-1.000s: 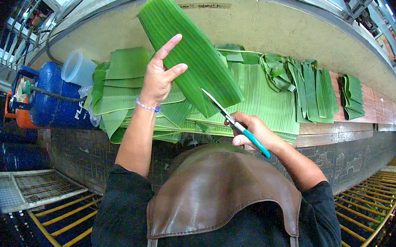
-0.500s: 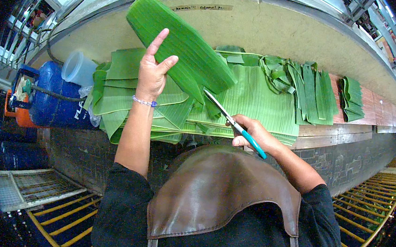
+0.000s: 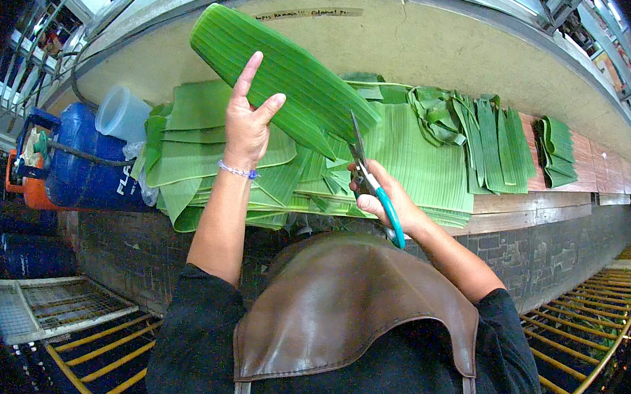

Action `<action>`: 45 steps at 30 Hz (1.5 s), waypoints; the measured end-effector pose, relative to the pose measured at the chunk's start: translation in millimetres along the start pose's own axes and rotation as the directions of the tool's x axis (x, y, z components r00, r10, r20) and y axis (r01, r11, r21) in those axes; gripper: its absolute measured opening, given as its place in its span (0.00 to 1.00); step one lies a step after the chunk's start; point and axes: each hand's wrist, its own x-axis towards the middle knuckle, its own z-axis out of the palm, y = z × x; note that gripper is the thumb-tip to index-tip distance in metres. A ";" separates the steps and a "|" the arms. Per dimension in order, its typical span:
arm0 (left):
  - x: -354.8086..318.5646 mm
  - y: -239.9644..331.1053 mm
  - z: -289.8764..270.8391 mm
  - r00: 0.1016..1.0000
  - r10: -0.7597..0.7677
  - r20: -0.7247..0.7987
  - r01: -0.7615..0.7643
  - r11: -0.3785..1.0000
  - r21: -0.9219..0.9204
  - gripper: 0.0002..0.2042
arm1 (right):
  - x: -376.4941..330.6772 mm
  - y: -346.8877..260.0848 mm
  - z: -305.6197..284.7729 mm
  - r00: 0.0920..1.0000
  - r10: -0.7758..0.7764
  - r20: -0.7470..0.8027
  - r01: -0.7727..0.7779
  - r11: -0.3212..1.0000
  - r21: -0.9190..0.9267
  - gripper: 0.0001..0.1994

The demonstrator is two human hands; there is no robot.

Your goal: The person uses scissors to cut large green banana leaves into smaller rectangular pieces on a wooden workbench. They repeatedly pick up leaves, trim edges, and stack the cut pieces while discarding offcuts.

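My left hand [image 3: 248, 127] grips a long folded banana leaf [image 3: 281, 74], index finger and thumb stretched across its near face, the other fingers hidden. The leaf is raised at a slant above the worktop. In my right hand [image 3: 387, 192] is a pair of scissors [image 3: 365, 171] with teal handles. Their blades point away from me, at the lower right end of the held leaf. Beneath both hands lies a layered spread of cut banana leaves [image 3: 402, 152], with small green offcuts [image 3: 332, 174] near the blades.
Leaf strips [image 3: 500, 149] and a folded leaf bundle [image 3: 556, 152] lie to the right on the wood-patterned worktop [image 3: 595, 170]. At the left are a blue jug [image 3: 80, 146] and a translucent tub [image 3: 122, 112]. A pale wall [image 3: 433, 50] rises behind; yellow railings [image 3: 580, 348] flank me below.
The scissors have moved up and left and turned more upright, tips now at the leaf's right end. The held leaf has dipped slightly, and a narrow offcut below it has dropped onto the pile.
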 end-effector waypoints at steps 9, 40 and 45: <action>-8.6 7.8 5.5 1.000 -0.013 -0.019 0.012 0.999 -0.050 0.37 | -4.2 -7.7 4.1 1.000 0.009 0.004 -0.009 1.000 0.013 0.40; -10.6 6.8 6.1 0.997 -0.077 0.017 0.079 0.988 -0.132 0.37 | -11.3 -2.4 13.3 0.985 0.005 -0.175 -0.033 0.987 -0.157 0.32; -8.4 6.5 -2.3 0.982 -0.186 0.029 0.187 0.943 -0.275 0.36 | -31.7 2.4 -10.9 0.996 0.084 0.039 -0.072 0.965 -0.253 0.35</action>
